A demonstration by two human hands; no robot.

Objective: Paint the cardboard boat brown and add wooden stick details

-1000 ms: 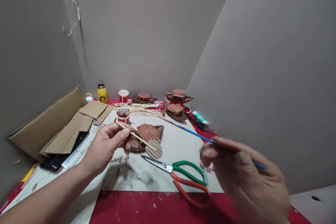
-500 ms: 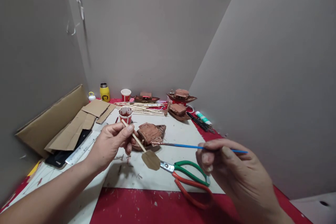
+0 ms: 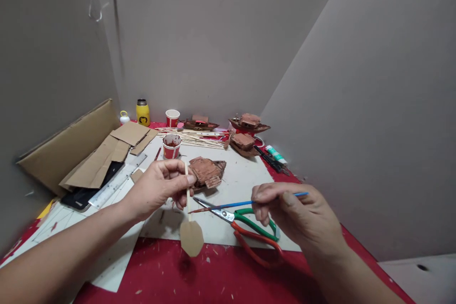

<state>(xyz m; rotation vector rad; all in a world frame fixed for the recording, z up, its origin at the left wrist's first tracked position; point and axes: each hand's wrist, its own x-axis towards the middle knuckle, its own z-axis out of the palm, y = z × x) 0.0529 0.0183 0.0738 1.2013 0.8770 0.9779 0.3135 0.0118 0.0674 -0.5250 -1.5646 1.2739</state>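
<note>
Between thumb and fingers, my left hand [image 3: 162,187] pinches the thin stick of a small cardboard paddle [image 3: 192,239], its blade hanging down over the table's front. My right hand [image 3: 290,211] grips a blue paintbrush [image 3: 235,204] whose reddish-brown tip is at the paddle's stick, just above the blade; whether it touches, I cannot tell. Behind the hands sits a brown model boat [image 3: 206,173] with a cardboard roof, partly hidden by my left fingers. Scissors [image 3: 245,228] with one green and one red handle lie beneath the brush. A paper cup [image 3: 172,146] stained with brown paint stands behind my left hand.
Cardboard pieces [image 3: 96,156], a phone [image 3: 80,199] and a clear ruler [image 3: 117,181] lie on the left. Thin sticks [image 3: 195,137], more model boats [image 3: 243,142], a yellow bottle [image 3: 142,113] and a second cup [image 3: 172,118] stand farther back. A white-green tube [image 3: 276,155] lies right. Grey walls surround the table.
The paddle has turned so its blade points down and nearer to me. The brush has moved left and down, from near the boat's roof to the paddle's stick. The view has tilted downward.
</note>
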